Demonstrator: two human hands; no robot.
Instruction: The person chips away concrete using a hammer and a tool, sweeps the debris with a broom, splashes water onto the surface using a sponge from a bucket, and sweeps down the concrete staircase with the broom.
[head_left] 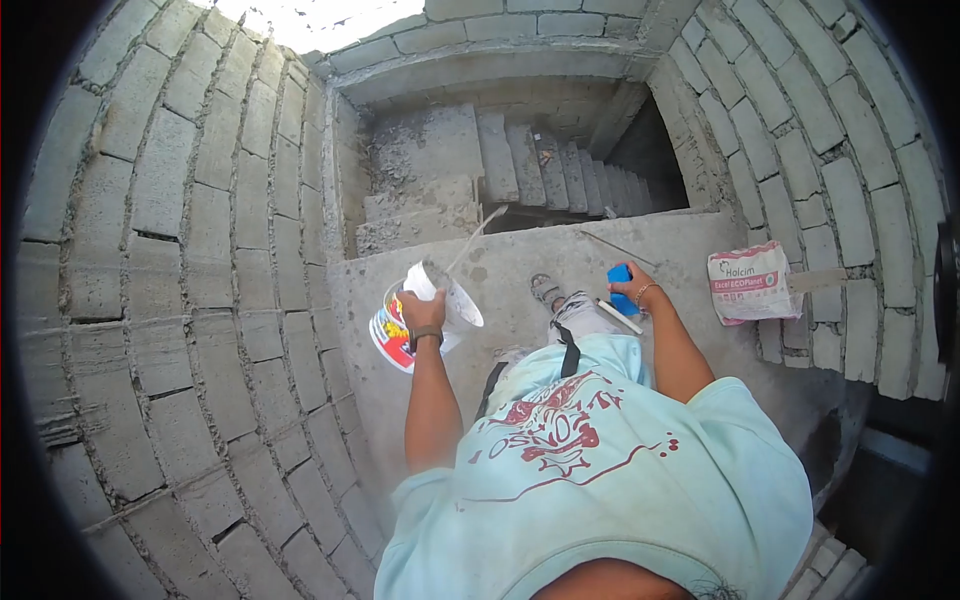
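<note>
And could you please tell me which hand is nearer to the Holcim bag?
Right. The right hand, gripping a blue object, has the Holcim bag off to its right; the left hand is farther away, at the bucket.

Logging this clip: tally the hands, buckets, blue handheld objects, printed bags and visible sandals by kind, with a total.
Hands: 2 (left hand, right hand)
Bucket: 1
Blue object: 1, in the right hand
Printed bag: 1
Sandal: 1
Total: 6
</note>
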